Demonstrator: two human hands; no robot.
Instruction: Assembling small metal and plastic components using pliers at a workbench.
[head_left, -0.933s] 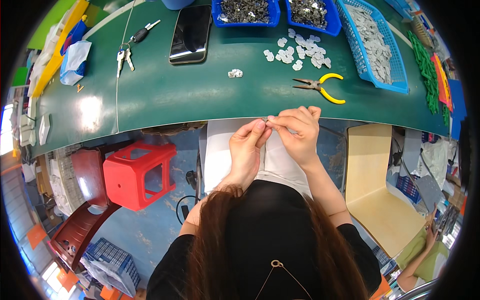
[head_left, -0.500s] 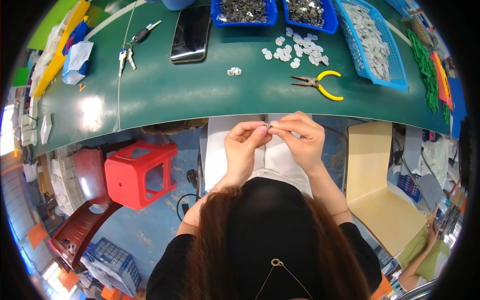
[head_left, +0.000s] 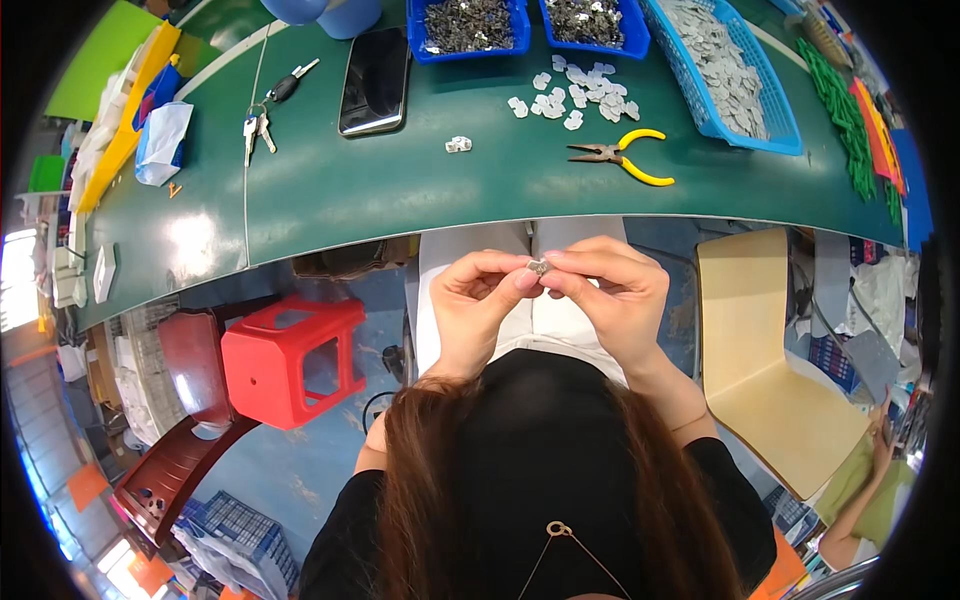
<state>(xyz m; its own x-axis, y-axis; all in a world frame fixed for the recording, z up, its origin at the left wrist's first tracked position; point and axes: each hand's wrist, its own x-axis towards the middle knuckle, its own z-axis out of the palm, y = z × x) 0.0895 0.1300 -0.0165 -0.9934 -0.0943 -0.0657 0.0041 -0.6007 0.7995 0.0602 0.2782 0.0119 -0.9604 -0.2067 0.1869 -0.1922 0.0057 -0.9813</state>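
Observation:
A small whitish plastic piece with a metal bit [head_left: 539, 267] is pinched between my two hands, just off the table's front edge and over my lap. My left hand [head_left: 482, 300] grips its left side with thumb and forefinger. On the other side, the thumb and forefinger of my right hand [head_left: 615, 290] close on it. Fingertips hide part of the piece. A similar small piece [head_left: 458, 145] lies by itself on the green table [head_left: 350, 190]. Beyond my right hand rest long-nose pliers [head_left: 625, 156] with yellow handles, their jaws pointing left.
Loose white plastic pieces [head_left: 600, 92] lie behind the pliers. Two blue trays [head_left: 470, 55] of small metal parts and a light-blue basket [head_left: 775, 140] of white pieces stand beyond. A phone [head_left: 374, 85] and keys [head_left: 262, 125] lie left. A red stool [head_left: 265, 375] and a wooden chair [head_left: 745, 320] flank me.
Both hands still pinch the small piece; they sit slightly lower in view, and more of the piece shows between the fingertips. The whole view has shifted slightly with the head.

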